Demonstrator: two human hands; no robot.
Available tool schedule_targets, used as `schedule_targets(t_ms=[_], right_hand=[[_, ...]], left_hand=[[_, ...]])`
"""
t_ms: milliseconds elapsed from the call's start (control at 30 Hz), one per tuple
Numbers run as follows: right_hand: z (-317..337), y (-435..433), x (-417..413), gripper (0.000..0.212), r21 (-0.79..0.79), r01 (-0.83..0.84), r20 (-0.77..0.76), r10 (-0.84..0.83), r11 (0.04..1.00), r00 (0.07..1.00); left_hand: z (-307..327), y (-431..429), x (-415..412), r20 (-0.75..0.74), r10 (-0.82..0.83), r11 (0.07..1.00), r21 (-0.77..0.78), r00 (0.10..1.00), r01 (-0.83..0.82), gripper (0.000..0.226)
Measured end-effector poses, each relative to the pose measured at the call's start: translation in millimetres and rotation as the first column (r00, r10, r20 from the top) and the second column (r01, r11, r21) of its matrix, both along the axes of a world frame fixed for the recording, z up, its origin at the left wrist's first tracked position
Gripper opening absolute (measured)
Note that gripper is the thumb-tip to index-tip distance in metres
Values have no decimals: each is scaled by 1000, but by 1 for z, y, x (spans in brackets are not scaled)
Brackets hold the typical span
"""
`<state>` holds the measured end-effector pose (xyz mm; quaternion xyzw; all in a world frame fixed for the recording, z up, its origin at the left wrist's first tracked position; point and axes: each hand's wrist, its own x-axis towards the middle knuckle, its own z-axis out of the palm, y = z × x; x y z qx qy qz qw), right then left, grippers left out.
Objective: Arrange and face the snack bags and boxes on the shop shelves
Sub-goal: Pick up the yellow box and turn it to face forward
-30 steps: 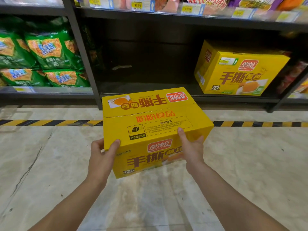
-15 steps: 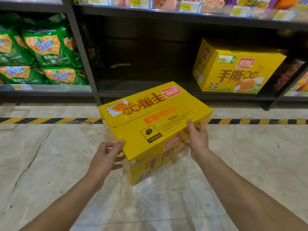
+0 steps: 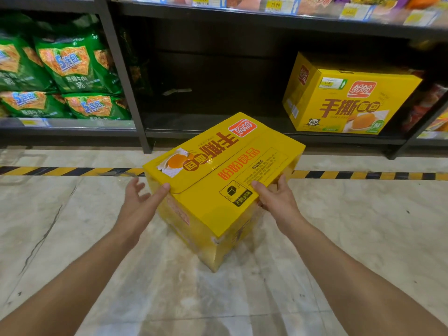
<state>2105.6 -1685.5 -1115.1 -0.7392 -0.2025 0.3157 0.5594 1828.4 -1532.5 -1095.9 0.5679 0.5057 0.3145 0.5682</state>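
I hold a yellow snack box (image 3: 218, 175) with red lettering low over the floor, in front of the dark bottom shelf (image 3: 194, 128). It is turned at an angle, one corner pointing down toward me. My right hand (image 3: 276, 200) grips its right side, thumb on the top face and fingers against the side. Spread loosely at the box's left edge, my left hand (image 3: 140, 202) touches the top rim with only its thumb. A second, matching yellow box (image 3: 351, 103) stands upright at the right end of that shelf, its front facing out.
Green noodle multipacks (image 3: 70, 66) fill the shelf bay to the left, beyond a black upright post (image 3: 126, 81). Price tags line the shelf above (image 3: 274, 6). A yellow-and-black tape strip (image 3: 60, 170) runs along the marble floor in front of the shelves.
The box has swung clockwise and its near corner has dropped. My left hand has let go of the near edge and opened beside it. My right hand has kept its hold.
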Motion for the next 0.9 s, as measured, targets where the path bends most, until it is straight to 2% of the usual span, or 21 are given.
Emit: schedule_targets(t_ms=[67, 100, 200, 267, 300, 333, 400, 500, 567, 667, 767, 900], right_hand=[[7, -5, 15, 77, 54, -75, -8, 76, 996, 997], [10, -7, 20, 66, 68, -116, -5, 117, 991, 993], [19, -11, 21, 53, 93, -159, -6, 160, 983, 987], [23, -12, 15, 47, 119, -105, -10, 107, 987, 994], [25, -13, 9, 45, 123, -65, 12, 64, 990, 998], [28, -16, 0, 45, 114, -31, 51, 25, 993, 998], [27, -24, -23, 65, 76, -25, 106, 17, 997, 994], [13, -38, -63, 104, 75, -177, 175, 162, 981, 971], [6, -42, -70, 119, 44, -212, 226, 197, 976, 954], [11, -45, -47, 109, 4, -257, 189, 251, 967, 949], [17, -56, -12, 94, -10, -378, 104, 377, 926, 921], [32, -65, 21, 81, 2, -493, 34, 493, 870, 870]], left_hand=[[3, 19, 5, -26, 12, 997, 77, 1000, -10, 108], [3, 26, 7, -60, -4, 995, 96, 998, 10, 107], [1, 33, 12, -104, -100, 993, 45, 990, 105, 85], [-2, 30, 14, -74, -102, 994, 37, 992, 105, 67], [-4, 29, 15, -65, -84, 995, 47, 994, 87, 66], [-6, 28, 15, -65, -71, 996, 53, 995, 74, 66], [-7, 27, 15, -67, -56, 997, 56, 996, 59, 64], [-7, 22, 17, -58, -36, 998, 58, 998, 39, 58], [-3, 14, 20, -46, -6, 997, 72, 999, 9, 51], [-2, -2, 22, -54, 42, 997, 68, 998, -39, 41], [-4, -25, 24, -98, 87, 993, 92, 991, -78, 31], [-6, -34, 22, -127, 28, 997, 72, 992, -19, 39]])
